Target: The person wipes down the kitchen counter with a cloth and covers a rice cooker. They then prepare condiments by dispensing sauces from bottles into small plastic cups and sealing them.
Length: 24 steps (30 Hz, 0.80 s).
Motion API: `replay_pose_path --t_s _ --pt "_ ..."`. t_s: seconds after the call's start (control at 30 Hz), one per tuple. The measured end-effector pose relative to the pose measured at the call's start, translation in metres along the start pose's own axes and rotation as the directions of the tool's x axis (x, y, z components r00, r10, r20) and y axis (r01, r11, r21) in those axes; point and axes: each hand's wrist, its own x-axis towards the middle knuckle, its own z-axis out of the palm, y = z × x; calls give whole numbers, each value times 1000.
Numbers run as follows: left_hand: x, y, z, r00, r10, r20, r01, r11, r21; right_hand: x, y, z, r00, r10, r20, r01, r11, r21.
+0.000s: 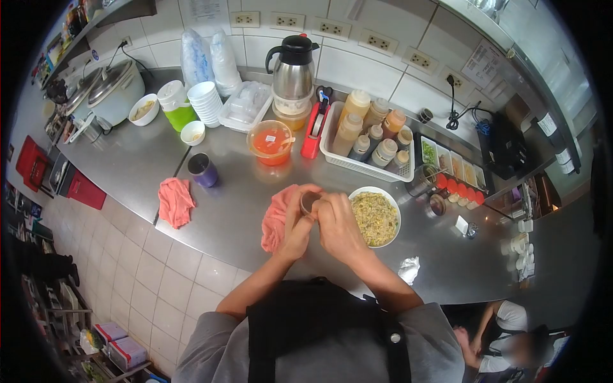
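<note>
Close together above the steel counter, both hands are at a small clear cup [309,200] that looks brownish inside. My left hand [295,223] wraps round its side. The fingers of my right hand [337,225] close on its rim; whether they also grip a lid cannot be made out. Behind my left hand lies a crumpled pink cloth [274,220]. Just right of my right hand stands a white bowl [398,235] full of fried rice [375,217].
Behind the hands are an orange-filled tub [271,142], a red tape dispenser [314,131] and a white basket [364,167] of squeeze bottles. A purple cup [203,170] and another pink cloth [175,202] lie left. Crumpled white wrap [408,270] sits right; another person [504,332] is lower right.
</note>
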Motion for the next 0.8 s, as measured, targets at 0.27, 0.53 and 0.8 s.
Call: replay_pose_path --t_s 0.27,0.53,0.8 --pt "4 -1 -5 993 112 42 -111 994 -11 -4 -4 0 1000 -1 16 1 1000 11" --pt "3 3 -8 997 71 42 -74 993 89 -7 -9 -16 997 -65 31 70 978 -197" --pt "3 4 -7 999 -15 44 6 983 186 -11 -7 -14 998 -49 47 59 968 -242"
